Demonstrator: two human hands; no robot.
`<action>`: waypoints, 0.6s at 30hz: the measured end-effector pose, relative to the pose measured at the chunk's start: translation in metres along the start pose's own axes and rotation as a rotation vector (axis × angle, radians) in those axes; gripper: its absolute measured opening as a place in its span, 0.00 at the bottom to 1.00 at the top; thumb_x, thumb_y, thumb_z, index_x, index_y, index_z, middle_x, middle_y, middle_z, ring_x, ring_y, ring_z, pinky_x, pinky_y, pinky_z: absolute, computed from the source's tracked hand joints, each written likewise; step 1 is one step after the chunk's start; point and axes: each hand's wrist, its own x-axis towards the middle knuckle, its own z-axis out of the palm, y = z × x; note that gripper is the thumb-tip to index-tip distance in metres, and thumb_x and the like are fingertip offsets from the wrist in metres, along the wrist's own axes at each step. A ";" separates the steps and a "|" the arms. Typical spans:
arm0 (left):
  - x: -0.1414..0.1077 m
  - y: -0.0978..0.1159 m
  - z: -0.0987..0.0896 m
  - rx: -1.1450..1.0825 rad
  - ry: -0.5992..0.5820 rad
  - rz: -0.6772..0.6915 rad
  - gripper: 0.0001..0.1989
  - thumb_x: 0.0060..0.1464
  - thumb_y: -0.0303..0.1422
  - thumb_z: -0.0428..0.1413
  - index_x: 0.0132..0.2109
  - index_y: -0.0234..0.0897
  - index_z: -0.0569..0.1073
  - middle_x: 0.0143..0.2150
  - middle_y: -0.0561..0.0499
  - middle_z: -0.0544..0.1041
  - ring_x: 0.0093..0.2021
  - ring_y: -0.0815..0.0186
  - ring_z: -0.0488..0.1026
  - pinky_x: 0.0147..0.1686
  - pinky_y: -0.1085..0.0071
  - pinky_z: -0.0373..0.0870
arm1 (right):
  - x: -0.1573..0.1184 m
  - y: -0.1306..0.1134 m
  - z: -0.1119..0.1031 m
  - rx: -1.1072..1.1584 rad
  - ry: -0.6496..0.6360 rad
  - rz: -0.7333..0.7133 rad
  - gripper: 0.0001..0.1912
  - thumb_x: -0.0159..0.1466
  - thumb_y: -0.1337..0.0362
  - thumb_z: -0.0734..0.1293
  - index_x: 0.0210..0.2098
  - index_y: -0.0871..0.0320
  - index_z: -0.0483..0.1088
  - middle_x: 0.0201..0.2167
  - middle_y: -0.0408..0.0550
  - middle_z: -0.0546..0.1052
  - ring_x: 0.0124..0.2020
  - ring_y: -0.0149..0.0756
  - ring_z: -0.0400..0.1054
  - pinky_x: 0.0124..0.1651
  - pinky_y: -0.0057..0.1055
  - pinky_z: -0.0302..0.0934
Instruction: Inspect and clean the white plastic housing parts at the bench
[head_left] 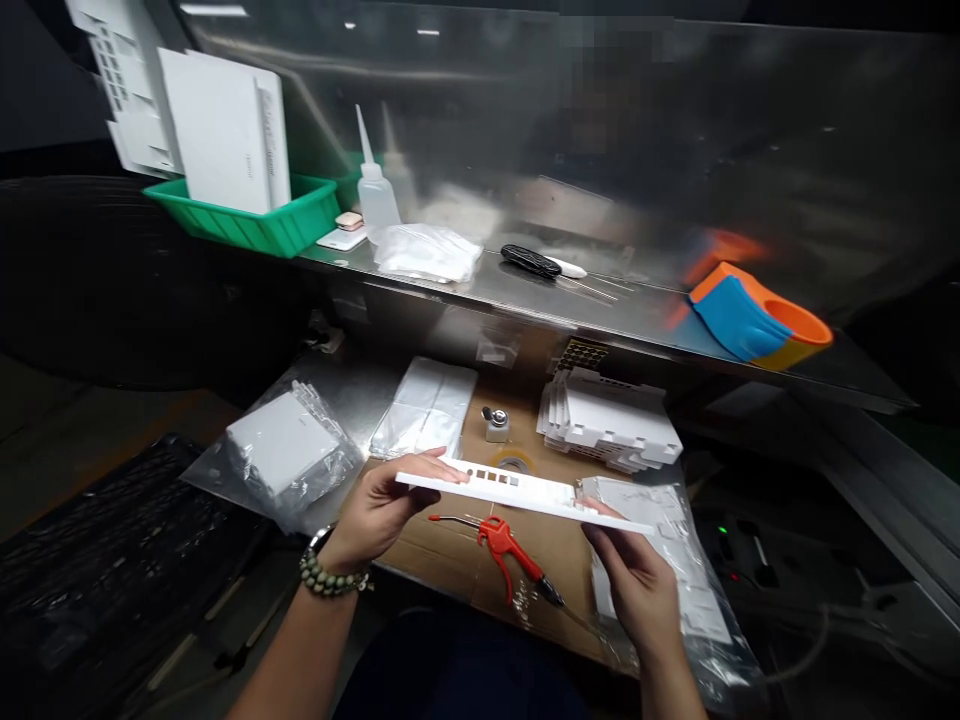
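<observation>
A thin white plastic panel (525,491) is held nearly edge-on above the cardboard, with a row of small square cutouts near its left part. My left hand (384,508) grips its left end, fingers over the top. At the right end, my right hand (634,575) pinches the panel between thumb and fingers. Below the panel, a red air blow gun (504,545) lies on the brown cardboard (435,555). A small metal-topped container (496,425) and a roll of yellow tape (514,463) are behind it.
White molded parts (615,420) are stacked at back right, with bagged parts (694,560) below. Left are a bagged white panel (285,440) and plastic bags (427,405). The metal shelf (480,295) holds a green bin (247,225), squeeze bottle (379,200), screwdrivers (532,262) and orange-blue holder (750,318).
</observation>
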 end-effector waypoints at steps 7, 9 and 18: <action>-0.014 -0.002 0.000 -0.282 0.195 -0.122 0.30 0.58 0.61 0.52 0.44 0.41 0.84 0.55 0.41 0.81 0.65 0.48 0.70 0.71 0.48 0.54 | -0.002 0.004 0.011 0.008 0.028 -0.351 0.11 0.66 0.63 0.70 0.48 0.50 0.80 0.51 0.51 0.82 0.53 0.51 0.78 0.58 0.51 0.73; -0.024 -0.007 -0.004 -0.588 0.325 -0.356 0.35 0.60 0.64 0.45 0.50 0.42 0.82 0.60 0.40 0.79 0.68 0.49 0.66 0.69 0.47 0.58 | -0.004 -0.001 0.014 -0.005 -0.049 -0.488 0.15 0.67 0.67 0.68 0.51 0.48 0.79 0.55 0.50 0.80 0.57 0.52 0.75 0.59 0.53 0.72; -0.070 -0.003 -0.057 -0.903 0.821 -0.879 0.26 0.56 0.24 0.55 0.63 0.28 0.73 0.40 0.39 0.86 0.48 0.45 0.82 0.57 0.47 0.75 | 0.043 0.049 0.073 -0.604 -0.328 -0.347 0.18 0.72 0.64 0.60 0.58 0.53 0.74 0.61 0.52 0.75 0.64 0.45 0.67 0.64 0.47 0.64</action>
